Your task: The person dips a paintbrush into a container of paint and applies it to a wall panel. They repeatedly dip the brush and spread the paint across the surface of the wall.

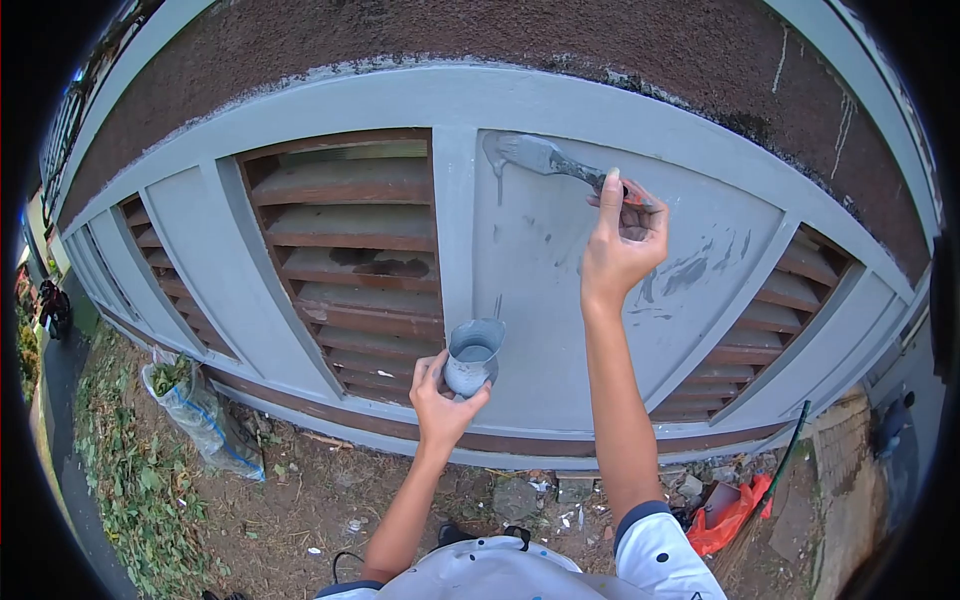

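My right hand (pixel 628 238) is closed round the dark handle of a paintbrush (pixel 570 167). Its grey-coated bristles press against the upper left corner of a pale grey wall panel (pixel 560 300). Wet, darker grey paint surrounds the bristles, and a drip runs down below them. Lower and to the left, my left hand (pixel 447 400) grips a small paint-smeared cup (pixel 474 357), held upright with grey paint inside. Darker streaks and spots mark the panel's middle and right side.
Brown louvred vents (pixel 350 260) flank the panel, set in grey framing. A clear plastic sack (pixel 210 420) with leaves stands on the ground at left. An orange-red plastic bag (pixel 728 518) lies at lower right beside a green-handled stick (pixel 790 450). Stones and debris line the wall's foot.
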The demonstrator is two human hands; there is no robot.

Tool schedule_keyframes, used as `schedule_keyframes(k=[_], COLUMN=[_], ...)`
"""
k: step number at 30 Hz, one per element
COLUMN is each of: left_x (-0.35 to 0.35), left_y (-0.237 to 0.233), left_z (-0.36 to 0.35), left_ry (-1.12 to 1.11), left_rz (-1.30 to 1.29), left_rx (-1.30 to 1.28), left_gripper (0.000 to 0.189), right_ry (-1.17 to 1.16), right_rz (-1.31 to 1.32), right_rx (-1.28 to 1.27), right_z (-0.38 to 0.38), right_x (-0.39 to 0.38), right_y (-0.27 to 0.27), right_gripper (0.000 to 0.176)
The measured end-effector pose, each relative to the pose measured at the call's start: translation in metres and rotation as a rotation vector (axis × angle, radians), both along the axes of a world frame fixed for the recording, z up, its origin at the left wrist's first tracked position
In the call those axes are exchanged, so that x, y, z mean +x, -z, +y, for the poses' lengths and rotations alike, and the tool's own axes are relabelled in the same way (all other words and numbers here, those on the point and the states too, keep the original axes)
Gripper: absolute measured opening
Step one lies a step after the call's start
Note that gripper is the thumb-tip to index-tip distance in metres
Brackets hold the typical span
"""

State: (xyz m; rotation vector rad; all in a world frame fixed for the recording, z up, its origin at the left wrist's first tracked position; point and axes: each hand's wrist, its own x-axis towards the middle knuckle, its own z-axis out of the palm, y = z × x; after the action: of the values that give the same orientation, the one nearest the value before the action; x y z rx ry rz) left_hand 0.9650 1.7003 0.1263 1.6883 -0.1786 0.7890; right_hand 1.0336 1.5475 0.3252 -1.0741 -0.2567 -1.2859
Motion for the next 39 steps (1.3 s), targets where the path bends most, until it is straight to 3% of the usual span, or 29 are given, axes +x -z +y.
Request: schedule_keyframes(k=[7, 10, 23, 26, 29, 33, 39], left_x=[-0.010, -0.023, -0.042, -0.046, -0.054, -0.071, -0.102], left_y=[0.026, 0.024, 0.062, 0.066, 0.068, 0.065, 0.070], left_z=[0.011, 0.013, 0.000, -0.007, -0.014, -0.024, -0.018], left_ry=[0.041, 0.017, 0.010, 0.021, 0.017, -0.011, -0.107], left_rz=[0.025, 0.177, 0.214, 0.208, 0.239, 0.279, 0.265], left_rx=[-0.101, -0.092, 0.024, 0.024, -0.003, -0.012, 0.022], left_gripper=[0.059, 0.059, 0.060, 0.061, 0.061, 0.061, 0.061], right_ry=[0.234, 0.318, 0.697, 0.907, 1.002, 0.969, 0.578], right_rz=[-0.030, -0.029, -0.125, -0.083, -0.239, -0.297, -0.455], right_rx=[0.022, 0.038, 0.054, -0.029, -0.210, -0.426, -0.480], right_z=[-0.048, -0.086, -0.225, -0.235, -0.230, -0.161, -0.027], right_x=[-0.012, -0.020, -0.058, -0.063, -0.048, -0.033, -0.017], right_y=[0.006, 0.008, 0.000, -0.003, 0.004, 0.013, 0.019], right_gripper=[0.019, 0.020, 0.018, 0.016, 0.020, 0.025, 0.028])
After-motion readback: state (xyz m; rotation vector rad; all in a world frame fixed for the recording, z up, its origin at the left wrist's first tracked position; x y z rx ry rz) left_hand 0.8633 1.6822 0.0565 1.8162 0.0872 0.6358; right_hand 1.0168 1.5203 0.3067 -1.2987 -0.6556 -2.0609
